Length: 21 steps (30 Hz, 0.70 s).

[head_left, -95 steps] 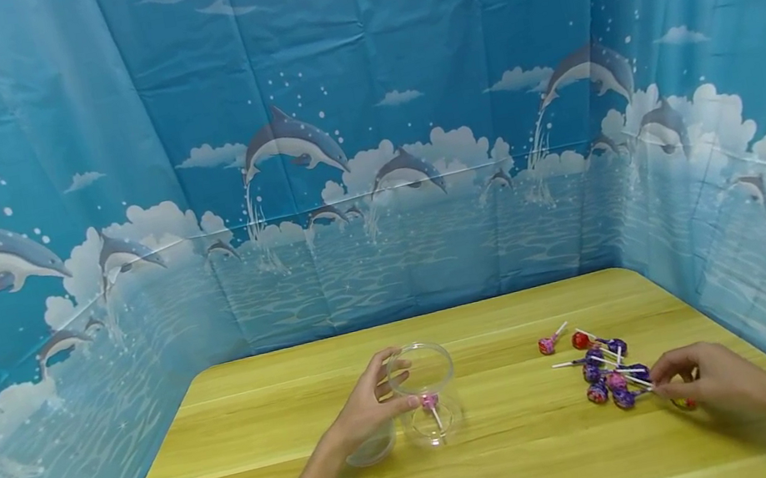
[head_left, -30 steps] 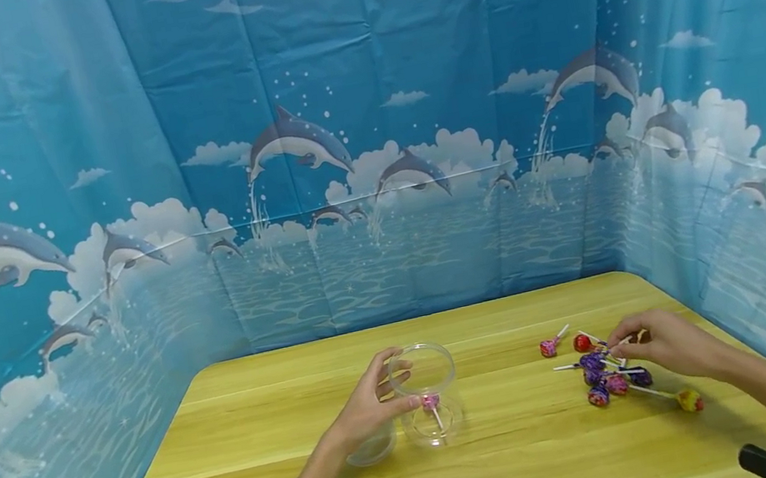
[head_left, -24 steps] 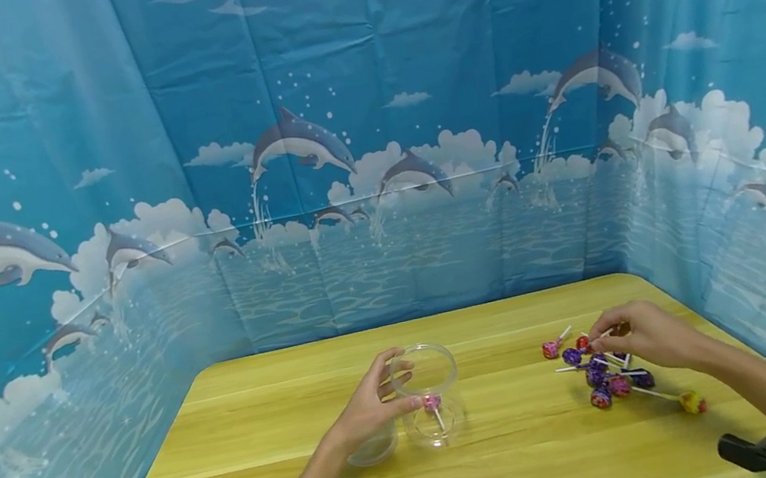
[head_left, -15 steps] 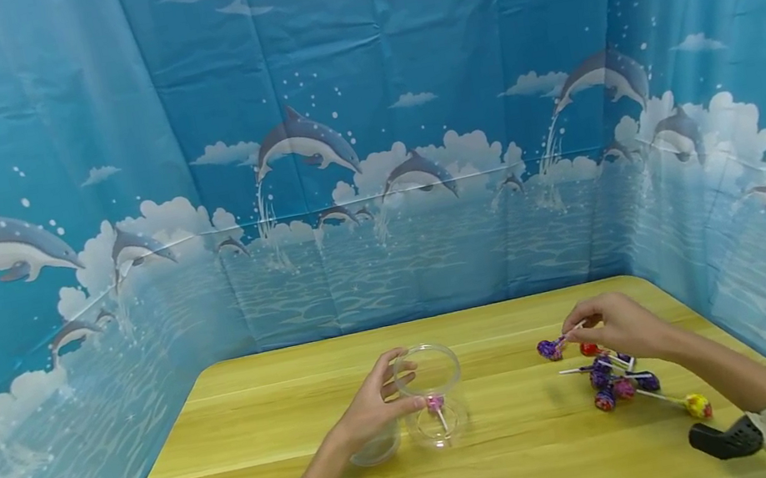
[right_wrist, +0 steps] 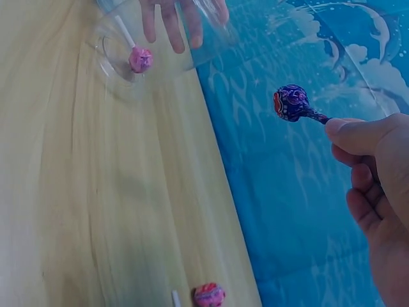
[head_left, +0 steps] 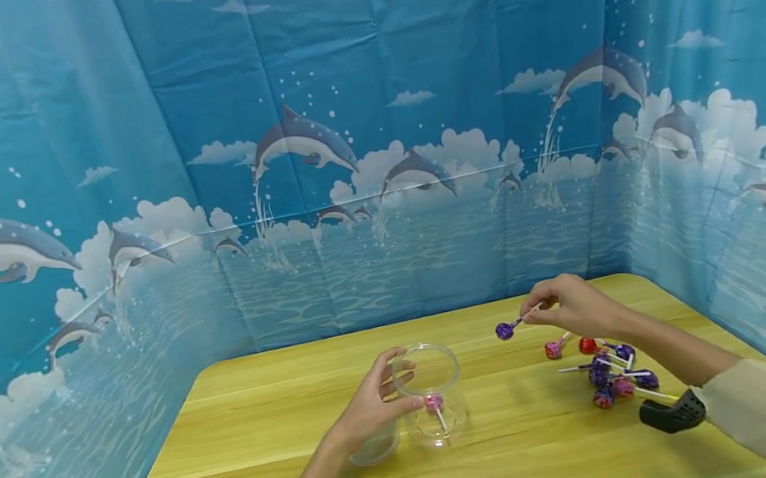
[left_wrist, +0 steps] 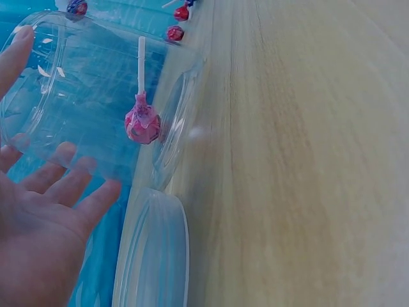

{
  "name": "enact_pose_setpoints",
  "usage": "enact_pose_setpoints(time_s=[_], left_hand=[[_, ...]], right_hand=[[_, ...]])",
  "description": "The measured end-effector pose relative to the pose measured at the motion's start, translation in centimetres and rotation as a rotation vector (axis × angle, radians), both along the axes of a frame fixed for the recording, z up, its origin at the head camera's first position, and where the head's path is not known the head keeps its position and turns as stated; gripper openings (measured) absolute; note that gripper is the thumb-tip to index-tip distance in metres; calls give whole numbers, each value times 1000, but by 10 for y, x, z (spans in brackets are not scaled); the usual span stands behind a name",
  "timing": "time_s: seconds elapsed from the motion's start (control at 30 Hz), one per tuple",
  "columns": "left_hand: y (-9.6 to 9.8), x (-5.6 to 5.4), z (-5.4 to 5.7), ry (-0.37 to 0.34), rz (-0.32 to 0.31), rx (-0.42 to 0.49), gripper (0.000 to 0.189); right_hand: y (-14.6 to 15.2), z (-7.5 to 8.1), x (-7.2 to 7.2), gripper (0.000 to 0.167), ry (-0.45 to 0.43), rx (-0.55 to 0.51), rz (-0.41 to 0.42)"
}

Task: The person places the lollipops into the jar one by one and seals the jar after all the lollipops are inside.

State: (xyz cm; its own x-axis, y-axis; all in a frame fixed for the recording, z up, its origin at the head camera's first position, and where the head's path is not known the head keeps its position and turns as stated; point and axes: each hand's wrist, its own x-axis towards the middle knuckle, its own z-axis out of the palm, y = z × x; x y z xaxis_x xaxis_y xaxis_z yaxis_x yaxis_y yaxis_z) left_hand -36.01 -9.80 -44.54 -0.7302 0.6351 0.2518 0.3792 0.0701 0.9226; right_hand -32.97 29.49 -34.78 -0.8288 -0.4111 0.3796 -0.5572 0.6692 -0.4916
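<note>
My left hand (head_left: 373, 405) holds a clear plastic jar (head_left: 426, 369) upright on the table, thumb on the near side and fingers behind. One pink lollipop (left_wrist: 142, 121) lies inside near the jar's bottom. Beside the jar, partly behind my left wrist, lies its clear round lid (left_wrist: 156, 249). In my right hand (head_left: 577, 309) a purple-wrapped lollipop (right_wrist: 291, 103) is pinched by the stick, raised above the table with its candy end toward the jar. Below and right of that hand lies a pile of lollipops (head_left: 601, 373), mostly purple.
A pink lollipop (head_left: 552, 350) and a red one (head_left: 587, 345) lie at the pile's far side. The yellow wood table (head_left: 513, 471) meets a blue dolphin-print curtain (head_left: 387, 264) at its back and sides.
My right hand has drawn a purple lollipop from the pile, lifting it and moving it left toward the jar. My left hand stays on the jar.
</note>
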Motion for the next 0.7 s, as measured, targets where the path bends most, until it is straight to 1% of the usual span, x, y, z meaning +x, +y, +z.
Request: enact_pose_setpoints(time_s=[0.2, 0.33, 0.47, 0.7], left_hand=[[-1, -2, 1, -2, 0, -3, 78], [-3, -2, 2, 0, 2, -2, 77], [-3, -2, 3, -1, -2, 2, 77], [-1, -2, 0, -10, -11, -5, 79]], right_hand=[[-19, 10, -8, 9, 1, -20, 20], [-35, 16, -14, 8, -9, -53, 45], [-52, 18, -19, 9, -18, -70, 83], [-84, 15, -24, 8, -17, -58, 159]])
